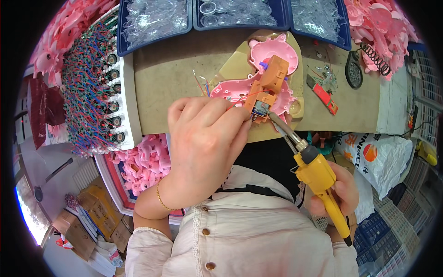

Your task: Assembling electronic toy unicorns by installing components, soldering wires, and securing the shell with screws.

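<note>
My right hand (339, 189) is wrapped round a yellow soldering gun (318, 173). Its metal tip touches or nearly touches the small metal part in an orange plastic housing (275, 74). That housing lies across a pink plastic shell half (233, 87), which rests in a tan holder (297, 60) on the bench. At the housing's lower left, my left hand (205, 134) is closed in a pinch, with a thin red wire (244, 97) running into its fingers. The fingertips partly cover the spot where they meet the housing.
Blue bins (191, 25) of clear plastic parts line the back. To the left stands a white tray (134, 101) with wired speakers; pink parts (150, 159) lie below it. On the right are a red cutter knife (325, 97), wire scraps (326, 76), a black oval part (354, 71) and a coiled cord (376, 60).
</note>
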Tool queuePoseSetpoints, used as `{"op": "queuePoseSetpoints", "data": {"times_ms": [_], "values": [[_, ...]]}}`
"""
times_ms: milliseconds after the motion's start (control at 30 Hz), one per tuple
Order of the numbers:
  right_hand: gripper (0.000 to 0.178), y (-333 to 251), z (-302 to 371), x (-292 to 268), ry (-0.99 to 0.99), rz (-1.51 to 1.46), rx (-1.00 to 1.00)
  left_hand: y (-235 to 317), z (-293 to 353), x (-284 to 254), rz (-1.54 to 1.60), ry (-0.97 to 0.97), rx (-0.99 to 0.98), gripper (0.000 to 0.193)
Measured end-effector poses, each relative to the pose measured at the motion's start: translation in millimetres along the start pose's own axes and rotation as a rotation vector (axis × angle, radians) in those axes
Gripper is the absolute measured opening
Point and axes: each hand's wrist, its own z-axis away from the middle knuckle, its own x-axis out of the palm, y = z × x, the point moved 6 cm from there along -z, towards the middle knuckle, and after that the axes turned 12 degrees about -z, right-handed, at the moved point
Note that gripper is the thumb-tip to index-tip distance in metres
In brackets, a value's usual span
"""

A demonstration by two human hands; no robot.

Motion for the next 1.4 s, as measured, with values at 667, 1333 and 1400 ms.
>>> {"op": "queuePoseSetpoints", "data": {"times_ms": [667, 1333, 1400], "values": [[0.064, 0.8, 24.3, -15.9, 0.266, -0.074, -0.009, -26.9, 14.2, 16.6, 0.919, -0.285, -0.47, 0.018], [0.064, 9.2, 35.8, -6.7, 0.324, -0.259, 0.052, 5.7, 7.7, 8.2, 0.17, 0.066, -0.069, 0.014], [0.064, 11.7, 32.3, -4.2, 0.299, -0.299, 0.039, 8.5, 5.6, 10.6, 0.129, 0.065, -0.045, 0.014]]}}
